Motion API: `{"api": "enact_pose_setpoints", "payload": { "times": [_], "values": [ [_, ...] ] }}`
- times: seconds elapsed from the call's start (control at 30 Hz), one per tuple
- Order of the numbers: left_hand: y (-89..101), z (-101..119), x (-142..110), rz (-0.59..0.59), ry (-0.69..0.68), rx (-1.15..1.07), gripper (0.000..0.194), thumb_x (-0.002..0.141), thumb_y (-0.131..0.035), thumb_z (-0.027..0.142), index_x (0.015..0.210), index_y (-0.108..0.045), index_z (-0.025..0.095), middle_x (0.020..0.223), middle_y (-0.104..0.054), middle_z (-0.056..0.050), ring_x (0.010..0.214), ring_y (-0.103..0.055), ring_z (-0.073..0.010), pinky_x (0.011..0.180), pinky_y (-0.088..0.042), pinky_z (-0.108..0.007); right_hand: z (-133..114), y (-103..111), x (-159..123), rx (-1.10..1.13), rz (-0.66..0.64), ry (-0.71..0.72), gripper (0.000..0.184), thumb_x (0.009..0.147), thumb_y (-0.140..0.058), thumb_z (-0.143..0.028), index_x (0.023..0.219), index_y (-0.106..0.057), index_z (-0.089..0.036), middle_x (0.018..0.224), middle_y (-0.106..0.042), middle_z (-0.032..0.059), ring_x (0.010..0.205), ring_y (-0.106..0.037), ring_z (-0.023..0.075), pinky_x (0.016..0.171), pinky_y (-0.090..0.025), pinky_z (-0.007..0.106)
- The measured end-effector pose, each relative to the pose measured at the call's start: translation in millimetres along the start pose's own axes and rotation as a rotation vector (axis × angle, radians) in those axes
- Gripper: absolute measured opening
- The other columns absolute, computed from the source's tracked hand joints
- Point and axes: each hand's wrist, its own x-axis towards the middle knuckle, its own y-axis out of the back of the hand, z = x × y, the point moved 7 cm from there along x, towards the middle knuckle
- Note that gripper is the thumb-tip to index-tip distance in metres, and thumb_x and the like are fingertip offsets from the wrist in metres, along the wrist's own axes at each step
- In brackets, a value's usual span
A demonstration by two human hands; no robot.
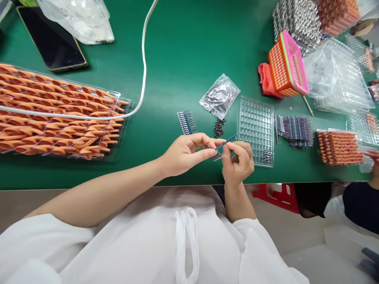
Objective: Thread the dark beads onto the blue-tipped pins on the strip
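My left hand point(189, 152) and my right hand point(238, 161) meet above the near edge of the green table point(183, 51). Between their fingertips they hold a thin blue strip of small parts point(225, 143), tilted up to the right. A second blue strip with pins point(186, 122) lies just beyond my left hand. A small heap of dark tiny parts point(219, 127) sits next to it. A clear plastic grid tray point(256, 126) lies to the right of my right hand, with a few dark parts in its near corner.
A tray of orange pieces point(56, 118) fills the left, crossed by a white cable point(144, 59). A phone point(50, 39) and plastic bags lie at the back left. An orange-pink basket point(287, 65), more trays and bags crowd the right. Another person's hand point(374, 161) shows at the right edge.
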Motion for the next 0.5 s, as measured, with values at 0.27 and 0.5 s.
{"api": "enact_pose_setpoints", "payload": {
  "times": [0.27, 0.5],
  "values": [
    [-0.8, 1.2, 1.6, -0.004, 0.013, -0.033, 0.014, 0.083, -0.073, 0.028, 0.082, -0.065, 0.017, 0.107, -0.075, -0.01, 0.105, -0.068, -0.0221, 0.088, -0.055, -0.034, -4.6, 1.1, 1.6, 0.006, 0.012, 0.033, 0.02, 0.089, -0.066, -0.015, 0.103, -0.063, -0.028, 0.086, -0.066, 0.001, 0.071, -0.064, 0.0154, 0.061, -0.053, 0.031],
    [-0.7, 0.5, 1.5, -0.011, 0.011, -0.028, 0.013, 0.084, -0.073, 0.028, 0.084, -0.066, 0.017, 0.11, -0.074, -0.01, 0.11, -0.066, -0.0227, 0.09, -0.055, -0.034, -2.0, -0.2, -2.6, -0.026, 0.007, 0.025, 0.022, 0.089, -0.065, -0.017, 0.107, -0.063, -0.029, 0.09, -0.067, 0.0022, 0.074, -0.065, 0.017, 0.064, -0.054, 0.032]
  ]
}}
